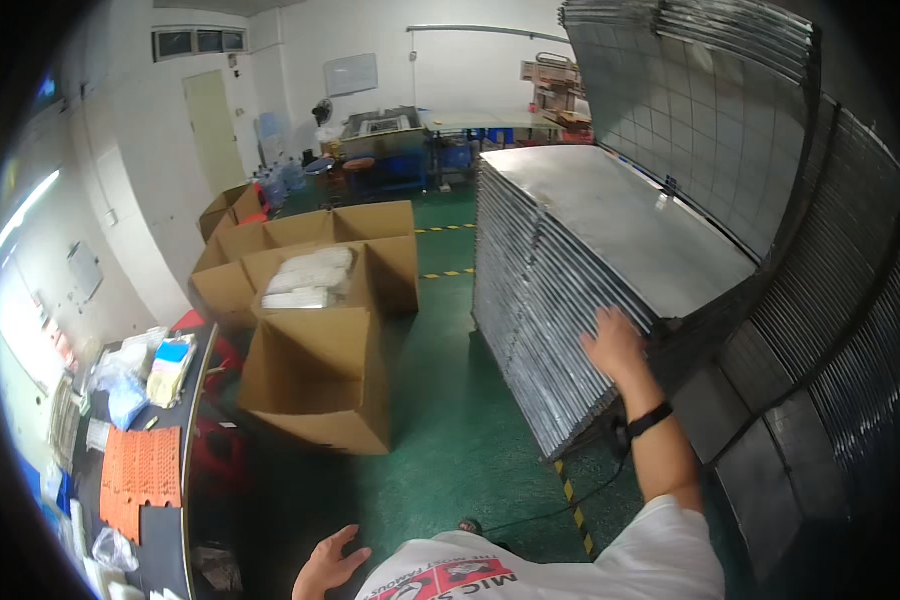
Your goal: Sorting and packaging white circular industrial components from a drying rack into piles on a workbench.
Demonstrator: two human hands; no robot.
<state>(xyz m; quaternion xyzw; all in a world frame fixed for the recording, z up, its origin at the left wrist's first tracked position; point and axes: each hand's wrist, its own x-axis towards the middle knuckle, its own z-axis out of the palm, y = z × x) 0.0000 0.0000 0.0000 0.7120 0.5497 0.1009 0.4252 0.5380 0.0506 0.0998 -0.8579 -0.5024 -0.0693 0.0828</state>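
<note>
A tall drying rack of stacked metal shelves (pixel 540 290) stands in front of me to the right. Its upper shelves (pixel 690 110) are swung up, and a flat grey shelf (pixel 610 200) lies on top of the lower stack. My right hand (pixel 617 348), with a black band on the wrist, is at the near corner of this stack, fingers apart. Whether it touches the shelf edges I cannot tell. Low at the bottom, beside my white shirt, my left hand (pixel 332 562) hangs over the floor with nothing in it, its fingers spread.
Open cardboard boxes (pixel 315 375) stand left of the rack, one holding white wrapped items (pixel 310 278). Along the left is a dark-topped table (pixel 160 540) with orange textured sheets (pixel 142 472) and plastic bags. A cable (pixel 560 512) runs over the green floor. Further shelves (pixel 840 290) rise at right.
</note>
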